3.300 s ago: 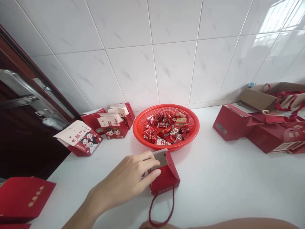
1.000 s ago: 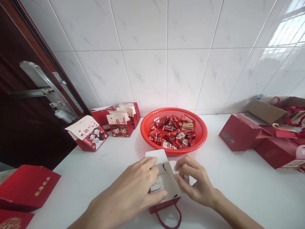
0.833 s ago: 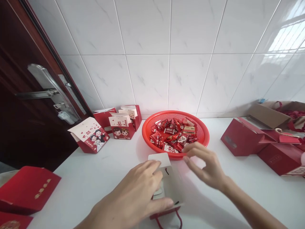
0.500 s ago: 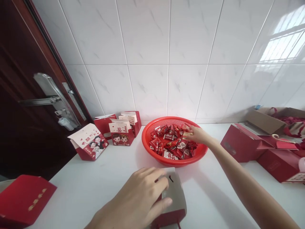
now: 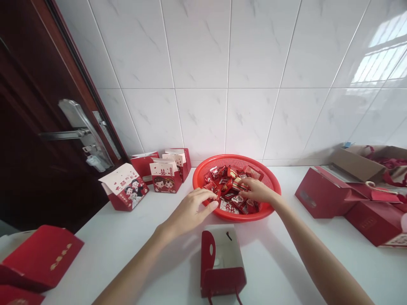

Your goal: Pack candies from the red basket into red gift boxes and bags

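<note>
A red plastic basket [image 5: 237, 218] holds several red-wrapped candies [image 5: 229, 205]. My left hand [image 5: 195, 207] is over the basket's left front rim, thumb apart from the other fingers, holding nothing visible. Inside the basket, my right hand [image 5: 259, 190] has its fingertips against the candies, beside a gold-and-red wrapped candy [image 5: 237, 183]. Its index finger and thumb are apart, and I see nothing gripped. In front of the basket stands an open red gift box [image 5: 224, 281] with a pale inside, a cut-out flap on its left and cord handles toward me.
Folded candy boxes with printed couples [image 5: 165, 182] stand at the back left, near a tilted one [image 5: 125, 188]. Red boxes [image 5: 41, 258] lie at the left edge. More red boxes [image 5: 324, 192] and a cardboard carton [image 5: 359, 163] are at right. A dark door [image 5: 28, 127] borders the table.
My left hand has left the gift box and moved forward to the basket rim. My right hand has shifted slightly lower among the candies, and the gold-wrapped candy now lies by its fingertips.
</note>
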`<state>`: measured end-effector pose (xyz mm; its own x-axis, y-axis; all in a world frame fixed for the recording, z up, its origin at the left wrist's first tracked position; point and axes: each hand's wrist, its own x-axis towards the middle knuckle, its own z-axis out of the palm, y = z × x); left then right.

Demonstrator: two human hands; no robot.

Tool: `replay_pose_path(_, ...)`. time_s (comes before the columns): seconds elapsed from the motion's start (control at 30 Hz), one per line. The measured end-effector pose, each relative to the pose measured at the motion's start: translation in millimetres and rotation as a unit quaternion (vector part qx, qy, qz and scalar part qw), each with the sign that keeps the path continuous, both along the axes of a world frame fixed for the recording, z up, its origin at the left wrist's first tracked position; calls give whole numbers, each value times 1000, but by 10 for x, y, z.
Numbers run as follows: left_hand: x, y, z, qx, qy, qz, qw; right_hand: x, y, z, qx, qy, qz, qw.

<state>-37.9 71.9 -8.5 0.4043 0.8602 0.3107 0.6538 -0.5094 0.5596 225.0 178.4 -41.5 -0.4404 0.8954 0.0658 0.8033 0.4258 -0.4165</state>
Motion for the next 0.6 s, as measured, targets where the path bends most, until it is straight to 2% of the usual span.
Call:
replay_pose_path(0.17, 39, 48, -83, 1, 87, -44, 995, -11, -83, -81, 24, 23, -24, 999)
replay_pose_path(0.33, 89, 18, -100, 8, 89, -65, 994, -3, -129, -57, 37, 77, -77, 993)
replay_pose_path(0.6, 84, -11, -132, -46, 61, -52, 996, 6, -119, 49, 35, 156, -182, 970)
